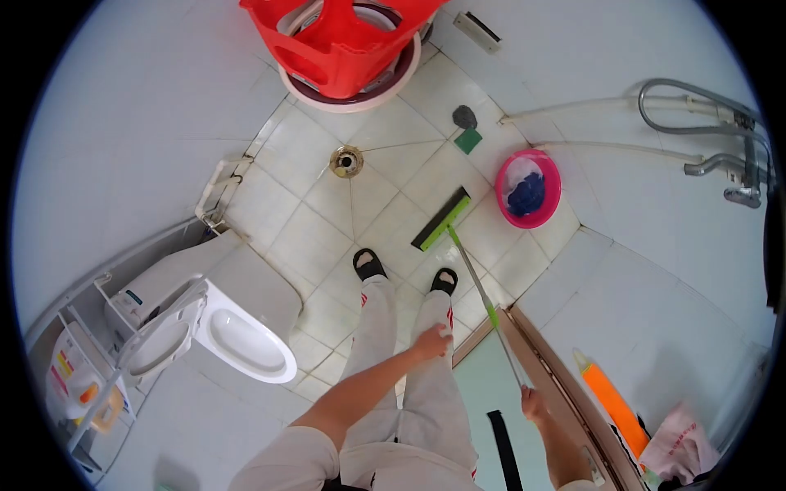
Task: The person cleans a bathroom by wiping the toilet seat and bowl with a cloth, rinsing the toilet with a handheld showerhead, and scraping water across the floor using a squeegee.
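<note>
A floor squeegee (442, 219) with a green head and black blade rests on the tiles ahead of my feet. Its long silver and green pole slants back to my right hand (534, 403), which is closed around the upper end. In front of my right leg hangs my left hand (431, 342), apart from the pole. Its fingers look curled in and nothing shows in them. Black slippers (368, 263) are on my feet, just behind the squeegee head.
A pink basin (544, 214) with white and blue cloth stands to the right. Ahead are a floor drain (346, 162), a green pad (467, 141) and stacked basins under a red plastic stool (336, 49). A toilet (246, 340) is left; a door frame (565, 393) lies close right.
</note>
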Tool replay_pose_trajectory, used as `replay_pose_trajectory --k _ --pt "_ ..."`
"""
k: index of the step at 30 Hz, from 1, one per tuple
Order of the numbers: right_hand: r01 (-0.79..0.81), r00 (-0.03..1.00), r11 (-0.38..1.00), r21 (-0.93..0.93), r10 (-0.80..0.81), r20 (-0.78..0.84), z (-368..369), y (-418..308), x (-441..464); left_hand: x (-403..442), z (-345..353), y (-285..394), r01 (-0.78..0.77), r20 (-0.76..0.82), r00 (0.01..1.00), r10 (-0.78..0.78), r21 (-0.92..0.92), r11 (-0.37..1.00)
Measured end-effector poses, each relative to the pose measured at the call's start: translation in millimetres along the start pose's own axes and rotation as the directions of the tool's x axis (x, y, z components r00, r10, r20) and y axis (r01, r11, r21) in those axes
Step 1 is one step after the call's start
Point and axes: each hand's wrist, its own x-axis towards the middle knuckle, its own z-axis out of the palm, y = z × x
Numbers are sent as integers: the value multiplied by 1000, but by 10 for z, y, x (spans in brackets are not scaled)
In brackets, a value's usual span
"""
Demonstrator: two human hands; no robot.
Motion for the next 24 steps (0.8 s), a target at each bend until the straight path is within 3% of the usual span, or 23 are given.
replay_pose_trajectory --k 1,2,3,5,7,9,11,13,15,18,21,23,24 --pt "-9 999 992 -125 14 36 -310 -322 48 -117 -175 129 54 -55 997 -55 -9 998" --pt "-50 991 999 -21 52 121 -121 27 305 -4 -221 -9 72 -112 990 -91 -164 984" --pt "-133 981 989 -59 140 134 -439 -270 357 -66 -288 103 68 -196 975 -104 -182 981" --pt "-18 996 999 29 15 92 -595 -245 537 -57 -332 239 63 -249 962 -109 -188 980" --pt "146 986 983 -109 -136 94 -668 -238 784 -8 -155 324 48 -291 951 -105 -197 979" --pt "179 977 973 -148 -158 142 -1003 -591 875 84 39 381 27 -316 945 -82 -176 984" --pt "80 992 973 -217 -56 114 -1076 -676 1161 97 248 508 14 -329 942 -61 -144 989" --pt "381 923 869 -317 -376 78 -1097 -531 1527 130 378 601 -22 -361 932 -20 -114 993" --pt "501 855 762 -410 -510 99 -1051 -388 2017 149 502 584 -71 -409 912 24 -100 992" --pt "540 828 720 -435 -546 124 -1461 -772 2056 42 617 610 -60 -464 886 -5 -126 990" --pt "430 898 860 -273 -439 29 -1611 -802 2119 -162 712 571 -80 -524 852 -8 -145 986" --pt "550 825 741 -384 -553 116 -1771 -601 1971 -376 732 510 -106 -552 833 -29 -211 972" --pt "412 908 880 -237 -376 184 -1956 -563 1714 -462 722 477 -125 -565 824 -36 -244 962"
